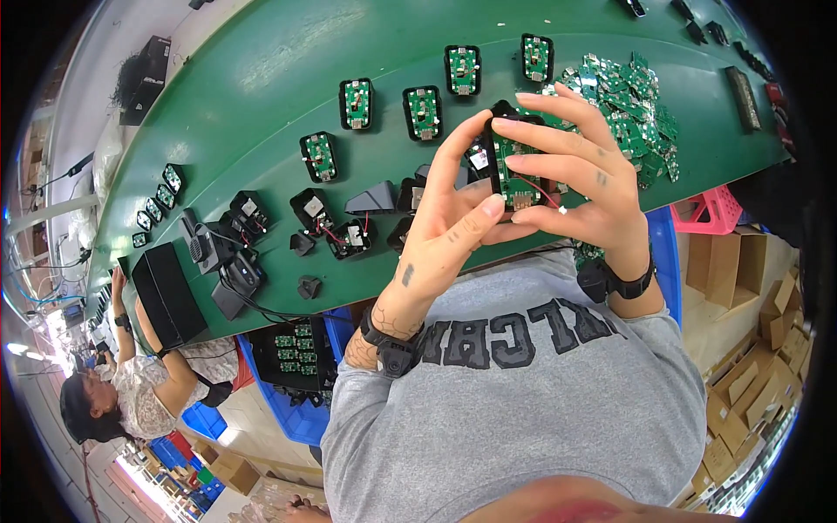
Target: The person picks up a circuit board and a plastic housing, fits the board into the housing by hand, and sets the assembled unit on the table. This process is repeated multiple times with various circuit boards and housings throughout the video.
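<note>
Your left hand [453,209] and right hand [575,166] are both wrapped around a small black case [514,174] with a green board in it, held up just above the green tabletop [261,78]. The thin red wire [542,193] hanging from it could snag on your fingers and pull loose. The pile of green boards [636,96] sits close on your right, but there is more open room far to your left.

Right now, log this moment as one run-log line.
left hand: grip on black housing | right hand: pressing green circuit board into housing | red wire: trailing | green table: row of fitted housings, board pile
</note>
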Tool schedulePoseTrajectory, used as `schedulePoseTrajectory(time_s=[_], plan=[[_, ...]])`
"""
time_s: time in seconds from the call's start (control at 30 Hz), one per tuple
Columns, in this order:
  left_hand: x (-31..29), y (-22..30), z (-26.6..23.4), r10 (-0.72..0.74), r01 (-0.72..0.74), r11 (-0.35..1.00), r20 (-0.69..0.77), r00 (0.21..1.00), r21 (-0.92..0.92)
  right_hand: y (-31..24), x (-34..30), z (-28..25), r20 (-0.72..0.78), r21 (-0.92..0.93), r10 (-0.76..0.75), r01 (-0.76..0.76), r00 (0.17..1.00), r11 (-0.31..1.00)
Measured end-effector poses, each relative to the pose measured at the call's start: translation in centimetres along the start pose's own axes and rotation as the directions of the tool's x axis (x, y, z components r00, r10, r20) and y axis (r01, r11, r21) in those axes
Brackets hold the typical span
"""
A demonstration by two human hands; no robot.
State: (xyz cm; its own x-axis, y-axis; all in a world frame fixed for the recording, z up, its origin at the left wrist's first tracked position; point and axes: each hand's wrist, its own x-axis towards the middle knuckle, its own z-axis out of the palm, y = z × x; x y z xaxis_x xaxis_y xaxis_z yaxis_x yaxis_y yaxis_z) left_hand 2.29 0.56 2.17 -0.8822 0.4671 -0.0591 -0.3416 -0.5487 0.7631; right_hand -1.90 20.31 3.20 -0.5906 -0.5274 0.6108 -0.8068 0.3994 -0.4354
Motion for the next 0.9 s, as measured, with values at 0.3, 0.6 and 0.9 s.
schedulePoseTrajectory(time_s=[0.3,0.6,0.9], plan=[[0.5,0.1,0.2,0.033,-0.026,0.995,-0.072,0.997,0.092,-1.5,-1.0,1.9,0.106,0.929,0.482,-0.260,0.870,0.265],[0.3,-0.7,-0.3,0.077,-0.058,0.890,-0.022,0.997,0.453,-0.9,-1.5,3.3,0.200,0.852,0.646,-0.456,0.736,0.257],[0.8,-1.3,-1.6,0.169,-0.077,0.889,-0.166,0.972,0.451,-0.5,-0.8,5.9,0.196,0.853,0.656,-0.457,0.729,0.252]])
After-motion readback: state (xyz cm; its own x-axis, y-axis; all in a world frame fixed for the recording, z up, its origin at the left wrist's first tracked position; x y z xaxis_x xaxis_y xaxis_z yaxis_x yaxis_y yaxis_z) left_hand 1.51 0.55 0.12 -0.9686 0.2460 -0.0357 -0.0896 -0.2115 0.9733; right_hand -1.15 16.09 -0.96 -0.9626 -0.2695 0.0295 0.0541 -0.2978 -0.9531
